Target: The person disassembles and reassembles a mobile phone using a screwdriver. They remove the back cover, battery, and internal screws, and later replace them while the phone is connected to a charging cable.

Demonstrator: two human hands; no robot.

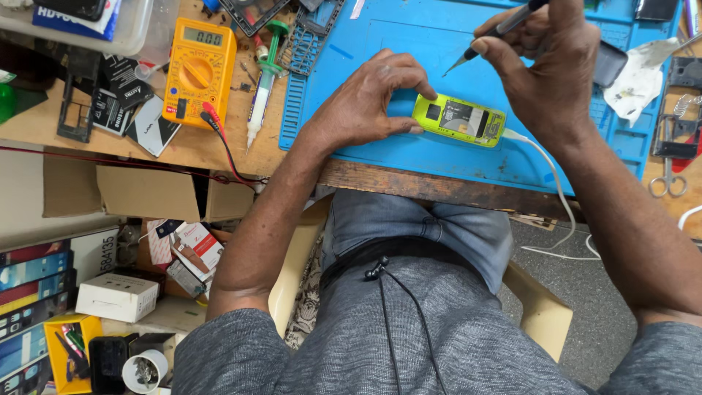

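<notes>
A small yellow-green phone (458, 119) with its back cover off lies on a blue work mat (409, 44), a white cable (548, 175) plugged into its right end. My left hand (369, 102) pinches the phone's left end between thumb and forefinger. My right hand (545, 62) hovers above the phone's right end and grips a thin pointed tool (486, 40) like a pen, its tip aimed down-left over the mat just above the phone.
A yellow multimeter (199, 69) with red and black leads sits left of the mat, next to a green-capped syringe (263, 80). Phone parts and frames lie at the top and right edges. Scissors (667, 179) rest far right. Boxes (117, 296) crowd the floor at left.
</notes>
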